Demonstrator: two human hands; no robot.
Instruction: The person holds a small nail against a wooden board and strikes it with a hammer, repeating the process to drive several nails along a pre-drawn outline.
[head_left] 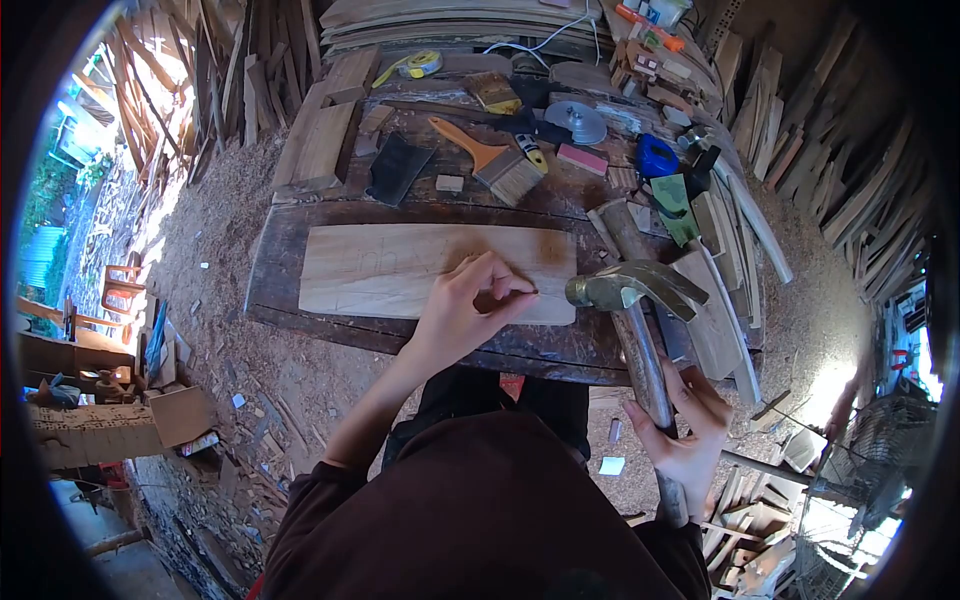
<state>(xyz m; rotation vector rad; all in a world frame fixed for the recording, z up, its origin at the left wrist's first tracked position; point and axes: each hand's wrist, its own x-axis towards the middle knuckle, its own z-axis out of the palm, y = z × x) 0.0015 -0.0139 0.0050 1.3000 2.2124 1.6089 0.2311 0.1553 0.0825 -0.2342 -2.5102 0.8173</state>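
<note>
A pale wooden board (365, 268) with faint pencil-like marks lies flat along the near side of the dark workbench. Over its right half is my left hand (465, 298), thumb and forefinger pinched together close to the wood. Whatever is between those fingertips is too small to make out. My right hand (692, 428) is wrapped round the handle of a claw hammer (642, 362). The hammer's head is raised at the board's right end, its striking face turned left toward my pinched fingers.
On the workbench (275, 285) lie an orange-handled paintbrush (490, 160), a tape measure (420, 65), a metal disc (576, 122), a blue tape measure (656, 156) and green sandpaper (675, 208). Wood strips (720, 320) crowd the right edge. Sawdust covers the floor.
</note>
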